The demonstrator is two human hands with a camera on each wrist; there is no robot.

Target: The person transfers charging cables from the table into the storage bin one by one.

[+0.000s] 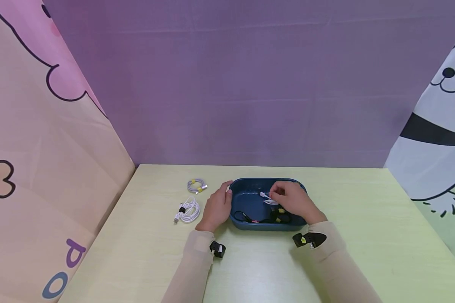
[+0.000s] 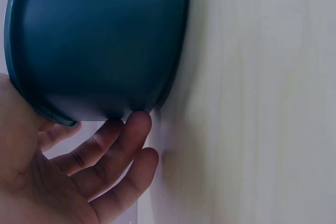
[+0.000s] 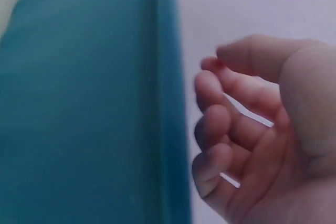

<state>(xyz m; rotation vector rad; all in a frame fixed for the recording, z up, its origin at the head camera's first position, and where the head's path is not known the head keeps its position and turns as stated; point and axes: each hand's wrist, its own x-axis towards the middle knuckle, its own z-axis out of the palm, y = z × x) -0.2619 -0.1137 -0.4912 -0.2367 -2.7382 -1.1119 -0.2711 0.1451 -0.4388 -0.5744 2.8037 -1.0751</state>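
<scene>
The left hand (image 1: pixel 217 207) holds the left end of a blue bin (image 1: pixel 250 226), its thumb at the rim. In the left wrist view, several curved fingers of the left hand (image 2: pixel 100 161) rest against the outer wall of the bin (image 2: pixel 105 40). Over the right part of the bin is the right hand (image 1: pixel 295 201), its fingertips close above a white cable (image 1: pixel 270 202) inside. The right wrist view shows the right hand (image 3: pixel 247 124) loosely curled beside the bin's rim (image 3: pixel 173 103), thumb and forefinger tips close together, nothing visible between them.
Dark cables (image 1: pixel 280 216) with yellow ties lie at the bin's front right, and a thin black cable (image 1: pixel 243 216) at its front left. Left of the bin are a coiled white cable (image 1: pixel 190 210) and a smaller grey coil (image 1: pixel 196 185) on the pale table (image 1: pixel 364 235).
</scene>
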